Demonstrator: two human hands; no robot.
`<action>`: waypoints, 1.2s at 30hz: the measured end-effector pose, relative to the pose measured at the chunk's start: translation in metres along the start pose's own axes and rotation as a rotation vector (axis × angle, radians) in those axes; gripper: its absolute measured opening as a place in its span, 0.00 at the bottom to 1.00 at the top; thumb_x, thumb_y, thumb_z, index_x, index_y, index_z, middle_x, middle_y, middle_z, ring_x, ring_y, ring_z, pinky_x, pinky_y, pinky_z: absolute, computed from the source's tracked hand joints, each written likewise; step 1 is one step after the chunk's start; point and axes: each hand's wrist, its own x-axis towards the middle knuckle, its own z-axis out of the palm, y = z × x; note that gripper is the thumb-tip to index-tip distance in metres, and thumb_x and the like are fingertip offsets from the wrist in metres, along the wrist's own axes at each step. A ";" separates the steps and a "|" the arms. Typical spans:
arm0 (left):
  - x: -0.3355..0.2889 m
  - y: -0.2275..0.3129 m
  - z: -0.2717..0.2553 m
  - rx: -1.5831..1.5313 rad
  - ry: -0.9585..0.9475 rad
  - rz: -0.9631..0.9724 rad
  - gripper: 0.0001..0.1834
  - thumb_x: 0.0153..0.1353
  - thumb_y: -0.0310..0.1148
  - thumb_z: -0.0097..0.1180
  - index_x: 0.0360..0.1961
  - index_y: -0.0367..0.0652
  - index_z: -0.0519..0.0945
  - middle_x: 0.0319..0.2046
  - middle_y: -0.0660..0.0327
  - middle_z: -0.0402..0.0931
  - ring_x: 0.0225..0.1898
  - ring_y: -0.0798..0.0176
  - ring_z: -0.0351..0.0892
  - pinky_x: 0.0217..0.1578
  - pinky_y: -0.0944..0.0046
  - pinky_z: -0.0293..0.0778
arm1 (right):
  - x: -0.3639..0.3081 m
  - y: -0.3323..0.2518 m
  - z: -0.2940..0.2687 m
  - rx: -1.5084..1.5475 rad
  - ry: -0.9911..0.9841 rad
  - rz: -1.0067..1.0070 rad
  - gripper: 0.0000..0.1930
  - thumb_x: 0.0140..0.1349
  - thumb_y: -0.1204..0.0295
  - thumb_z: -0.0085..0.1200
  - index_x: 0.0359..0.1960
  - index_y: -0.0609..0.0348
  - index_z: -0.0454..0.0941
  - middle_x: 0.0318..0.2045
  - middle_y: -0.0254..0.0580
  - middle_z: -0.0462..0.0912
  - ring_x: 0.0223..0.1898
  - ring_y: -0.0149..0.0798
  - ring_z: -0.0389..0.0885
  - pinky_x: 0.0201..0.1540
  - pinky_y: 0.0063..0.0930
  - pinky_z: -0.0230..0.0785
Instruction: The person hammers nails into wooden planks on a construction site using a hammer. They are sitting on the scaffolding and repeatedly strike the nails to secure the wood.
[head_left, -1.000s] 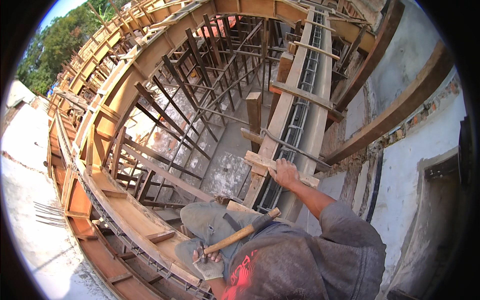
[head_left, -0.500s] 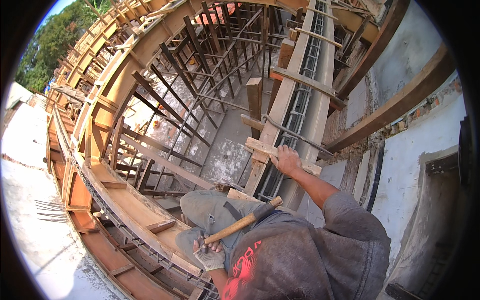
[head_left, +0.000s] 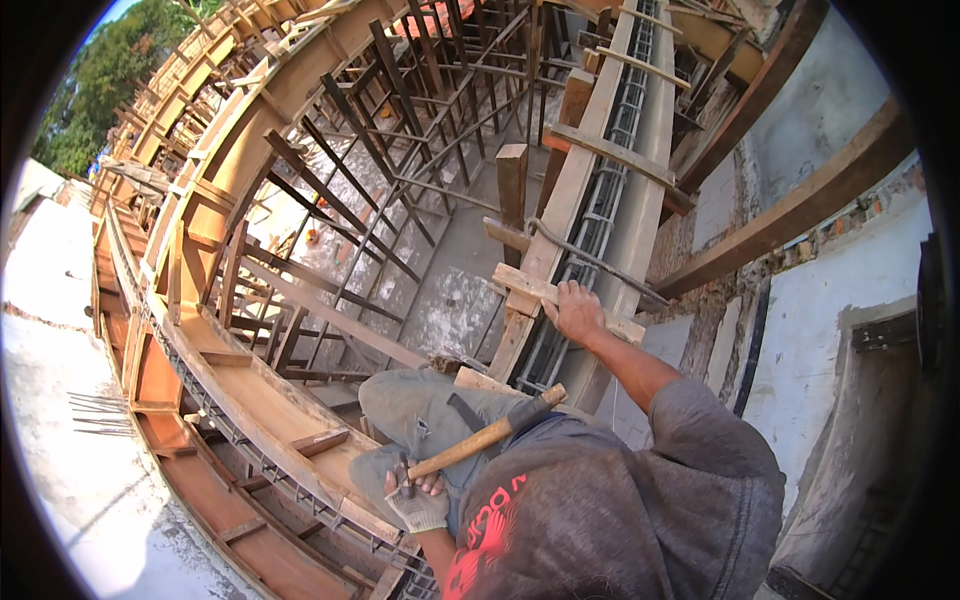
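My right hand [head_left: 578, 312], bare, is closed over a short wooden batten [head_left: 535, 290] that lies across the long narrow beam formwork [head_left: 512, 345]. Inside that formwork runs a steel rebar cage [head_left: 600, 205]. My left hand [head_left: 418, 503], in a pale knitted glove, is closed around the dark head end of a hammer [head_left: 465, 450]. The wooden handle slants up to the right across my lap, with a black band near its far end. Just beyond the batten, a bent steel bar [head_left: 595, 262] rests across the formwork.
Another wooden crosspiece [head_left: 615, 155] spans the formwork farther along. Curved timber formwork [head_left: 270, 410] sweeps round on the left. Below lies a floor [head_left: 450, 300] with many upright props [head_left: 400, 90]. Slanting timber braces [head_left: 790, 200] and a white wall [head_left: 830, 260] stand at right.
The batten under my right hand has shifted very slightly, and the hand stays on it. The hammer remains in my left hand, moved only a little. The view has tilted slightly.
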 end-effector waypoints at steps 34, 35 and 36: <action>0.001 -0.001 -0.005 0.023 0.006 0.039 0.24 0.65 0.55 0.53 0.34 0.41 0.75 0.22 0.64 0.66 0.23 0.65 0.66 0.21 0.64 0.65 | 0.000 0.004 0.007 0.032 0.000 -0.001 0.25 0.67 0.47 0.49 0.41 0.60 0.74 0.39 0.52 0.78 0.43 0.54 0.81 0.46 0.48 0.73; 0.002 -0.001 -0.007 0.016 0.000 0.033 0.25 0.65 0.55 0.53 0.35 0.40 0.75 0.22 0.64 0.67 0.23 0.64 0.66 0.21 0.64 0.66 | 0.000 0.004 0.007 0.029 -0.002 -0.003 0.25 0.67 0.47 0.49 0.41 0.60 0.74 0.39 0.52 0.78 0.43 0.55 0.81 0.46 0.48 0.73; 0.000 0.000 -0.005 0.011 -0.001 0.026 0.25 0.65 0.55 0.53 0.35 0.40 0.75 0.22 0.64 0.67 0.23 0.64 0.66 0.22 0.63 0.66 | 0.000 0.003 0.006 0.029 -0.010 -0.003 0.25 0.67 0.47 0.49 0.41 0.61 0.74 0.39 0.52 0.78 0.43 0.55 0.81 0.46 0.48 0.73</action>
